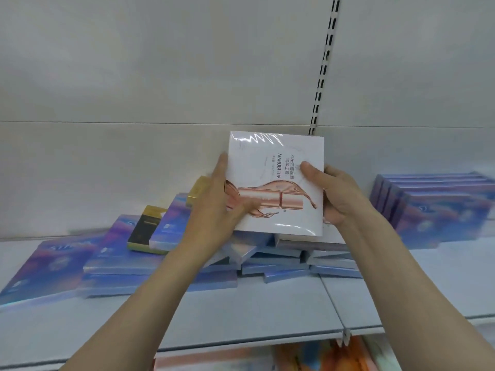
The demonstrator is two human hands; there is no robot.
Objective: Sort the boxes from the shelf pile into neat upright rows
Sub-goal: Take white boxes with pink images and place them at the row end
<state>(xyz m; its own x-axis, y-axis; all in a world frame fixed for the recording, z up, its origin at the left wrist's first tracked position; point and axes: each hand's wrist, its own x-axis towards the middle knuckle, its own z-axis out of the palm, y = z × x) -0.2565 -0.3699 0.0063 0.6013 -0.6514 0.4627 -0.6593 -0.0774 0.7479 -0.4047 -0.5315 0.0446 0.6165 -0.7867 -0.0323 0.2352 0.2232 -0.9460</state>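
A pale grey shelf (267,311) backed by a plain panel carries a slumped pile of blue boxes (281,261); a neat upright row (434,204) stands at right. Above the pile, the white box (278,183) is gripped by both hands — left hand (217,199) on its left edge, right hand (329,194) thumb on the face. It looks light, stiff and film-wrapped — likely slippery, so the edges seem the safest hold.
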